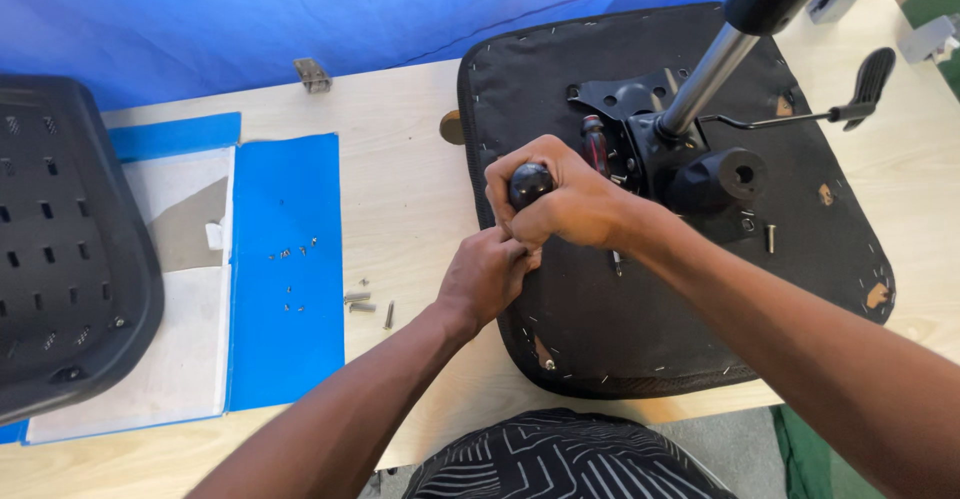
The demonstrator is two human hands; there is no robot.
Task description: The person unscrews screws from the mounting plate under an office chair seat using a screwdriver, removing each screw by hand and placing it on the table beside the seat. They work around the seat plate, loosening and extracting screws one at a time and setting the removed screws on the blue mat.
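Two hands on a screwdriver at the underside of a chair seat.
I see my right hand (pixel 570 199) closed around the black screwdriver handle (pixel 530 183), my left hand (pixel 487 274) gripping just below it, over the upturned seat base (pixel 680 309) on the wooden table (pixel 400 199); loose screws (pixel 362 303) lie nearby.

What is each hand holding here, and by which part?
The right hand grips a screwdriver by its black handle top; the left hand clasps just below, its hold hidden.
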